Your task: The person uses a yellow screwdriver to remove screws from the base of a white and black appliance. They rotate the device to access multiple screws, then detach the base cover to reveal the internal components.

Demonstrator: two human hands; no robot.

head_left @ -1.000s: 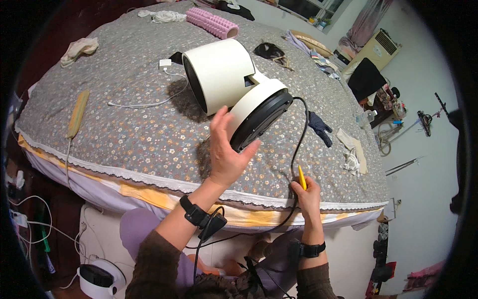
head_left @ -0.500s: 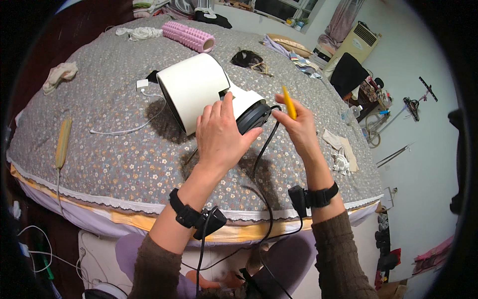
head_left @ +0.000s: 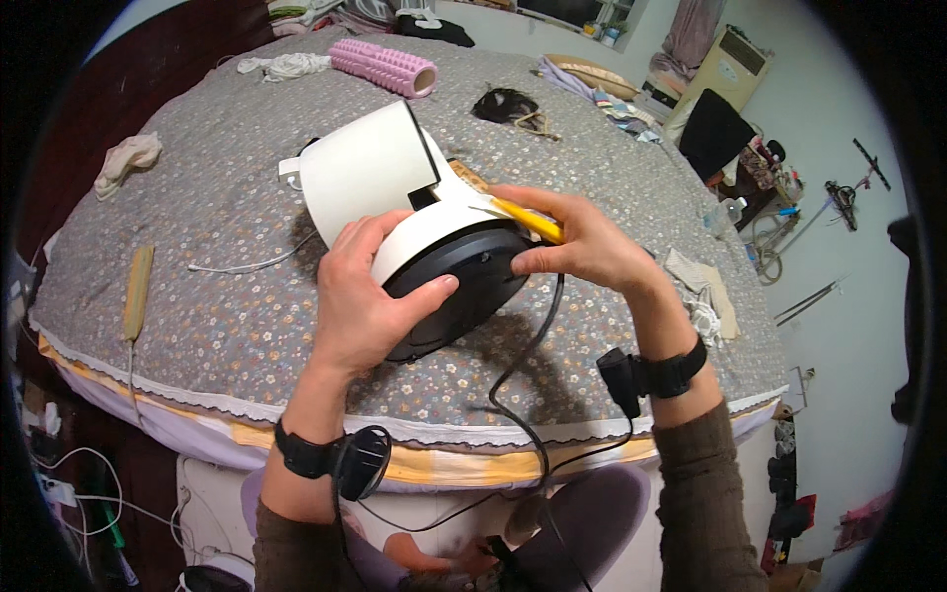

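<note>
My left hand (head_left: 365, 296) is curved wide around the near-left side of a white appliance (head_left: 370, 168), its fingers over the white shell of the round base (head_left: 444, 219) and its thumb laid on the black underside (head_left: 449, 286). That grip is spread broad, opened to the thickness of the base and bearing on both faces.

My right hand (head_left: 592, 242) has a double job: its grip closes on a slim yellow tool (head_left: 533, 221), which slants across the base's rim with its thin end pointing left, while my fingers reach over the far-right side and my thumb presses the edge of the black underside.

Between my two hands the appliance is tilted over the flowered bed (head_left: 237, 326), underside toward me, drum up and to the left. I cannot tell whether it touches the cover anywhere. A black cord (head_left: 538, 340) drops from below my right hand toward the bed's near edge. Each wrist wears a black band (head_left: 671, 373).
</note>
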